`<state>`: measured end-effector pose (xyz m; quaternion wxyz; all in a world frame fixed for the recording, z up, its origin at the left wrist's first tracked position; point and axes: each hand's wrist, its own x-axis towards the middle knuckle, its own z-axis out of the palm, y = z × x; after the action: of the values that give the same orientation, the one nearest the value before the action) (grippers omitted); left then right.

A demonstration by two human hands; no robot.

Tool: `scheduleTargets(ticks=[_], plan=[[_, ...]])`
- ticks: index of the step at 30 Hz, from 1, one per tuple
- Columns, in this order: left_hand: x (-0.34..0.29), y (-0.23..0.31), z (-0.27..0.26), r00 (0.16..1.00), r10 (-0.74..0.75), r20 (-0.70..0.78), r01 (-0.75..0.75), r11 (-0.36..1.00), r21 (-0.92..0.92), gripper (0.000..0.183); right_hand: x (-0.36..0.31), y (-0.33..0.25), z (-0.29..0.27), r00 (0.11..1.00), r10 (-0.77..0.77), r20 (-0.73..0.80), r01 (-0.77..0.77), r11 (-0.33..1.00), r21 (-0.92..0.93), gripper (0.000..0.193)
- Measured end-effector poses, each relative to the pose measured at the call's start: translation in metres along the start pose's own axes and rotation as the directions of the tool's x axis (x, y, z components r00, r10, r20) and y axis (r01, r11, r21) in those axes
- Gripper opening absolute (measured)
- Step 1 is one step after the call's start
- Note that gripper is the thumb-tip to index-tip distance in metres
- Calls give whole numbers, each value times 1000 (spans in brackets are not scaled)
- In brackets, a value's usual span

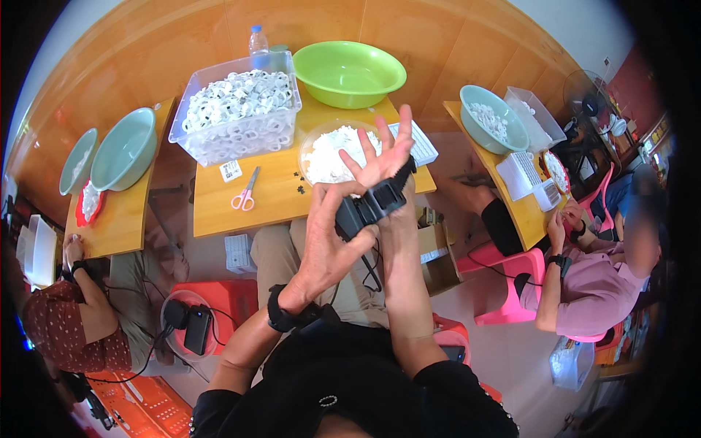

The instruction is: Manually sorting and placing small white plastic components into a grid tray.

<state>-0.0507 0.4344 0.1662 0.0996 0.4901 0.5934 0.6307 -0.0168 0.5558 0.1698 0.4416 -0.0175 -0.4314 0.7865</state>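
Observation:
My left hand (325,237) is closed around a black wrist-worn device (371,206) strapped to my right wrist, thumb on one side and fingers on the other. My right hand (383,157) is raised palm up with its fingers spread, holding nothing. Beneath it on the wooden table (281,197) stands a clear round tray of small white pieces (332,153), partly covered by my fingers. A similar black band (281,310) sits on my left wrist. Pink-handled scissors (246,193) lie to the left, near a small printed card (231,171) and several tiny black pieces (300,188).
Behind are a clear bin of white ring-shaped parts (237,106), a green basin (350,73) and a water bottle (258,44). A white gridded tray (423,146) is at the right edge. People sit at side tables left and right. An open cardboard box (438,266) stands on the floor.

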Motion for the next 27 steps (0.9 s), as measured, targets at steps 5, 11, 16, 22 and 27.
scheduleTargets(ticks=[5,11,16,22,27], plan=[[11,-3,-3,999,24,36,-25,999,27,45,26,7,5,997,50,-67,-46,997,58,86],[22,1,-12,990,-142,17,142,988,-65,42,43,3,24,994,-31,-102,24,998,-64,89],[29,4,-11,997,75,-24,-74,996,42,42,55,10,30,975,223,-5,-211,929,305,77],[9,4,-7,990,89,106,-103,986,134,42,74,22,26,982,102,-159,-152,926,-345,55],[-5,-14,-5,997,-1,72,8,996,-88,42,74,38,20,994,-110,21,74,499,-864,31]])
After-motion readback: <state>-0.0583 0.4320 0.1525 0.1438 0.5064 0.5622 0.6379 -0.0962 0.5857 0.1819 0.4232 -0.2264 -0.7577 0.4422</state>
